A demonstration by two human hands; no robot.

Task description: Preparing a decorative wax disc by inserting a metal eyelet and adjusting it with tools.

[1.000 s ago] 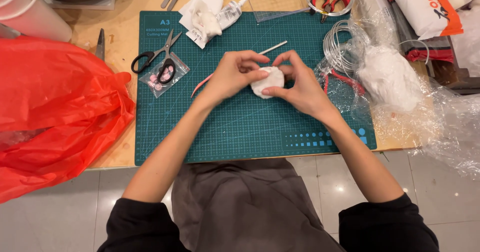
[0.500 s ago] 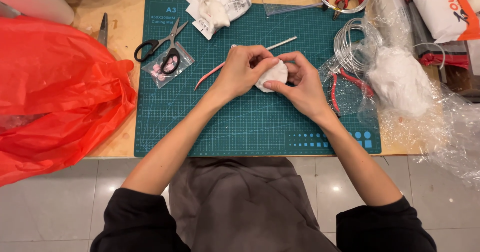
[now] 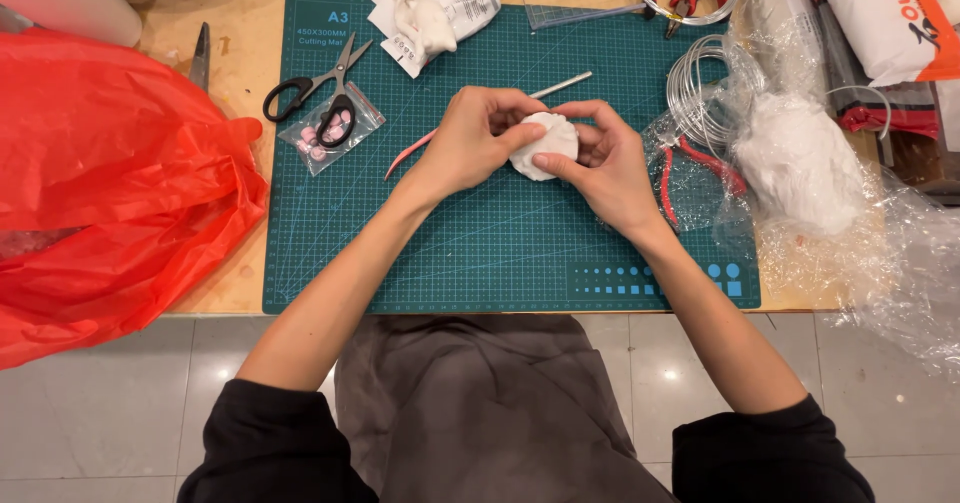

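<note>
A light wooden tabletop (image 3: 230, 73) is seen from straight above – most of it is taken up by a dark green cutting mat (image 3: 500, 253) printed with a pale grid. Past the table's near edge, the floor (image 3: 130, 413) is laid with big pale grey tiles, split by thin darker grout lines. A glossy finish is hinted at by a small bright spot of light reflected on one tile (image 3: 668, 373). The whole scene is lit evenly and warmly – only soft shadows are thrown on the mat. No walls or windows are caught in this view.
</note>
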